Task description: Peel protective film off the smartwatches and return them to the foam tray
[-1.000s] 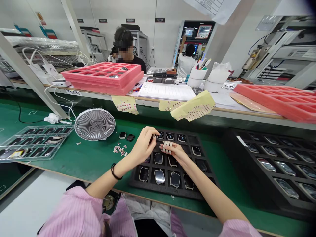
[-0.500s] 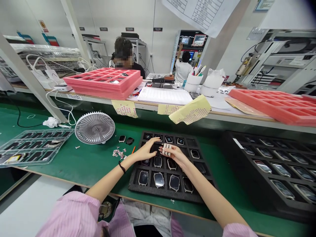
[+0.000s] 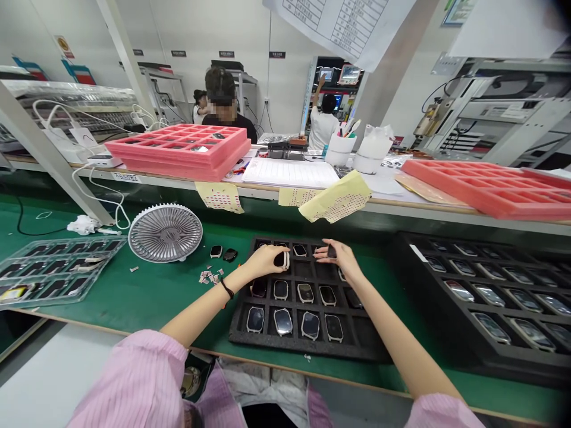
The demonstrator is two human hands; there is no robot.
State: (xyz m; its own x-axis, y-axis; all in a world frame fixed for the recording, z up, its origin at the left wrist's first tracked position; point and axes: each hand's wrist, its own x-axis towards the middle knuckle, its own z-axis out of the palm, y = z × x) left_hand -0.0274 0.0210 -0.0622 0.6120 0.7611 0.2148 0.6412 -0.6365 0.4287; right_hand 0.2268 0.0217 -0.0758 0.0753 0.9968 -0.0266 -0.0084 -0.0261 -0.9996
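Note:
Over the upper left of a black foam tray (image 3: 307,352), my left hand (image 3: 264,260) grips pale-rimmed watch cases (image 3: 285,260) on edge, stacked together. My right hand (image 3: 344,261) is over the tray's upper right, its fingers bent around a small dark thing (image 3: 332,252) that I cannot make out clearly. Watch faces lie in many of the tray's compartments, among them one with a bright screen (image 3: 282,321) in the front row. Several middle compartments between my hands hold nothing. The two hands are apart.
A round grey fan (image 3: 165,233), two watches (image 3: 216,251) and paper scraps (image 3: 209,276) lie left of the tray. A clear tray (image 3: 57,270) is far left, a second black tray (image 3: 473,356) right. Pink trays (image 3: 178,163) stand on the shelf; people are beyond.
My left hand has closed on watch cases like the stack my right hand held before. My right hand has moved right and away from it. The view has shifted slightly.

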